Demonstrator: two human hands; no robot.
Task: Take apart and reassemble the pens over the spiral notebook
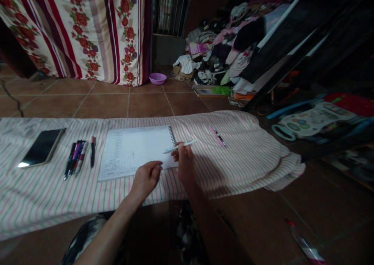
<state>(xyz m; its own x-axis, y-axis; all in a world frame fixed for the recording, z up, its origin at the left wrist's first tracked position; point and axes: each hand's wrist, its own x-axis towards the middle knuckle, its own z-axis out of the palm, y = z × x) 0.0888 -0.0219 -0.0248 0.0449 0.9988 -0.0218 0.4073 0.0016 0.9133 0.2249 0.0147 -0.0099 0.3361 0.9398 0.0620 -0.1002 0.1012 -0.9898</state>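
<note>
Spiral notebook (143, 150) lies open-faced on the counter (248, 160), at about the middle of its length. Wire binding runs along the right edge; small print fills a strip at the left of the page and continues along the near edge. Rest of page mostly white, with faint marks near the middle.

Pale pen (169, 150) slants over the right part of the page, 1 end pointing left over the paper, the other out to the right past the binding. Contact between its left end and the paper: cannot tell.

Right hand: fingers pinching the pale pen, at the near right corner of the notebook (184, 160). Left hand (147, 178): at the near edge of the page, fingers curled in close to the thumb; whether paper is caught between them, cannot tell.

Left of the notebook, just beside it: 1 dark pen with an orange end (92, 152). Farther left, a bunch of pens (75, 158) lying side by side, then a dark-screened device (42, 148). Right of the notebook, well apart: 1 pink and black pen (217, 136). A striped cloth (187, 121) covers the counter.

Beyond the counter, on the tiled floor (108, 103): purple basin (157, 78), beside the foot of a floral curtain (93, 31). Far right, a heap of clothes (222, 49). Near right, a bottle (305, 245) lies on the floor.
</note>
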